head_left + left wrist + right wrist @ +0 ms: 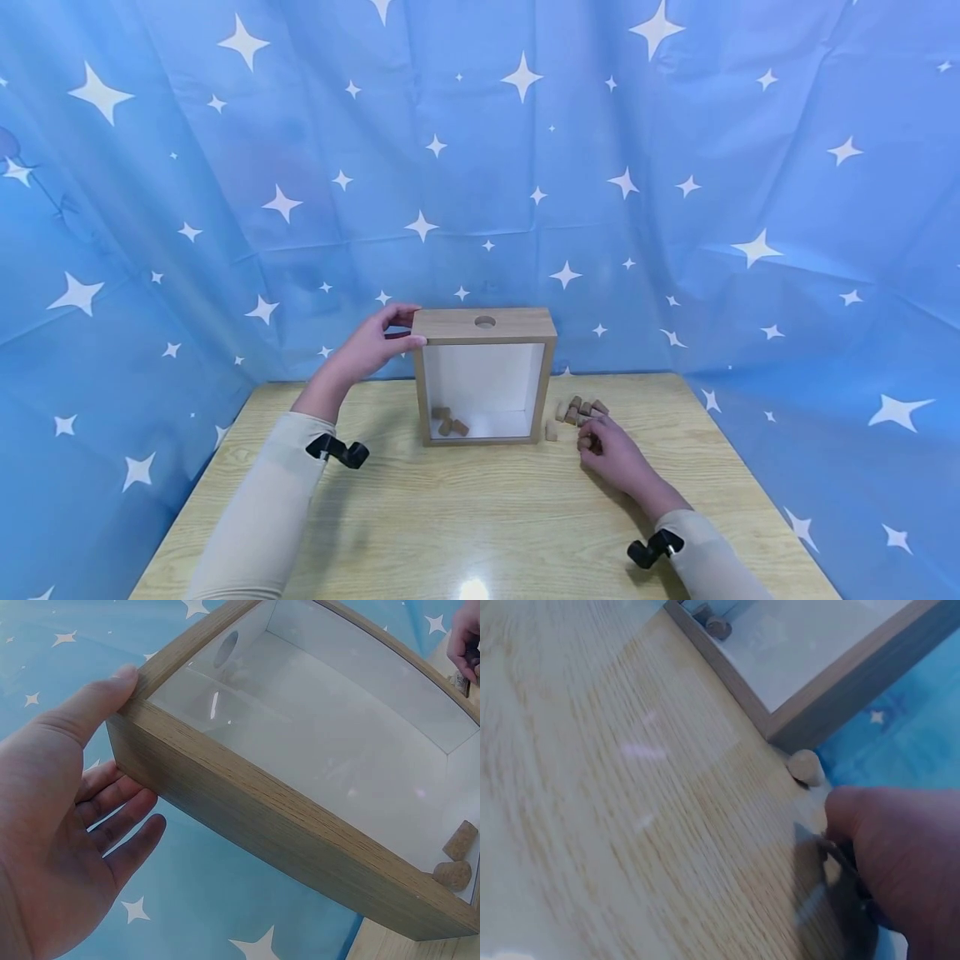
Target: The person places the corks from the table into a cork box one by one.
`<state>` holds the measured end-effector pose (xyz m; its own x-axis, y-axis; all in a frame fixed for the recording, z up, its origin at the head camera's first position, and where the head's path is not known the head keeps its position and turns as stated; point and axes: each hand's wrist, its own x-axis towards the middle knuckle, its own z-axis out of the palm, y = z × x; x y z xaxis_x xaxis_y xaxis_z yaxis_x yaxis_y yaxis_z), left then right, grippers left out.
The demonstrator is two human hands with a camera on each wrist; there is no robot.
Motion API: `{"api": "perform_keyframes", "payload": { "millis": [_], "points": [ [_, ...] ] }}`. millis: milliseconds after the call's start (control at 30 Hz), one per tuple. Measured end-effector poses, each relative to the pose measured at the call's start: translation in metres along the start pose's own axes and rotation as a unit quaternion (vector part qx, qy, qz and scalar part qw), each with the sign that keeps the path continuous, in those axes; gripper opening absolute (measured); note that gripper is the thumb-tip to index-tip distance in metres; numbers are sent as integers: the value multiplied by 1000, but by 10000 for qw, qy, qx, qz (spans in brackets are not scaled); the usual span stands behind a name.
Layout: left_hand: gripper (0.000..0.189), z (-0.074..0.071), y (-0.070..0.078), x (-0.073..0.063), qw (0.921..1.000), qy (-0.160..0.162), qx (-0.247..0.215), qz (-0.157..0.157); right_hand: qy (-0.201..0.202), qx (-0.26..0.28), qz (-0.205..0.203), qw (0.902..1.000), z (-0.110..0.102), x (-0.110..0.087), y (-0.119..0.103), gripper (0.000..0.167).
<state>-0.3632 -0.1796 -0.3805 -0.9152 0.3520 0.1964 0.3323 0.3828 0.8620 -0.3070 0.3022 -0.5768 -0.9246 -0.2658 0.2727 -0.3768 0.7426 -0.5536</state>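
Observation:
A wooden display box (483,327) with a clear front stands upright on the table, a round hole in its top. Several corks (460,427) lie inside at its lower left. My left hand (371,343) grips the box's upper left corner. In the left wrist view the thumb (105,697) lies on the frame's front edge, the other fingers behind it. Right of the box, my right hand (617,454) pinches a cork (585,442) low over the table. Its fingertips are mostly hidden in the right wrist view.
Several loose corks (576,408) lie in a cluster beyond the right hand. A single cork (805,768) stands by the box's lower right corner. Behind the wooden table (450,517) hangs a blue curtain (480,167) with white stars.

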Motion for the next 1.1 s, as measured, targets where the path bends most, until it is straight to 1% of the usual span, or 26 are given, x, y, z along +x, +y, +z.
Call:
{"api": "perform_keyframes", "payload": {
  "millis": [100,167,433,533,667,800,1100],
  "points": [
    [70,0,0,0,10000,5,-6,-3,64,-27,-131,9999,-1,-1,-2,18],
    [71,0,0,0,10000,-1,-13,0,89,24,-134,9999,-1,-2,-4,17],
    [71,-1,1,-2,10000,9,20,0,25,197,153,9997,-5,0,-12,9],
    [71,-1,1,-2,10000,3,38,5,3,241,239,9994,-9,1,-17,9],
    [72,-2,1,-1,10000,-4,43,15,40,222,263,9994,-12,3,-24,12],
    [72,-2,2,-2,10000,-14,33,-12,29,236,295,9993,-14,4,-29,9],
    [73,-1,1,-1,9999,-17,120,9,96,268,39,9996,-22,7,-35,10]
  ]
}}
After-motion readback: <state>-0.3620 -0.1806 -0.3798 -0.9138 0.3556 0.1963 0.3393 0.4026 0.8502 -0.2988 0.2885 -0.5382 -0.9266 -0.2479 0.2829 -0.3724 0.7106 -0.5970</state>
